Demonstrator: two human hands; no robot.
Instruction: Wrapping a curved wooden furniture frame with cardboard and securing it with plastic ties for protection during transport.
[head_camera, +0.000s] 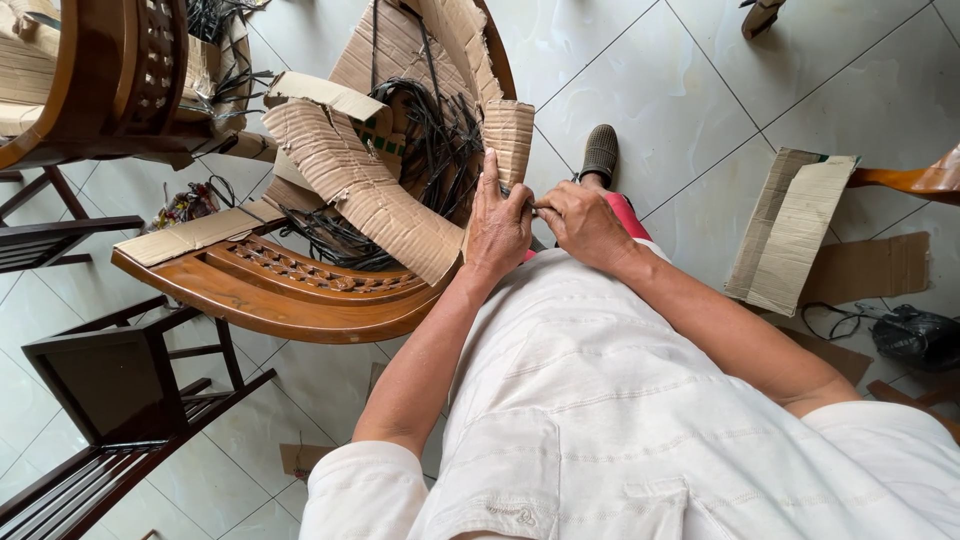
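A carved wooden chair (270, 295) lies tipped in front of me, partly wrapped in torn corrugated cardboard (370, 185) and a tangle of black straps (440, 140). My left hand (497, 222) presses against the cardboard strip at the chair's edge, fingers pointing up. Right beside it, my right hand (580, 222) pinches something thin, apparently a strap end; I cannot make out what. The two hands almost touch.
A dark wooden chair frame (100, 400) stands at lower left, another chair (90, 70) at upper left. Cardboard sheets (790, 230) and a black bag (915, 335) lie on the white tiled floor at right. My foot in a grey shoe (600, 152) rests ahead.
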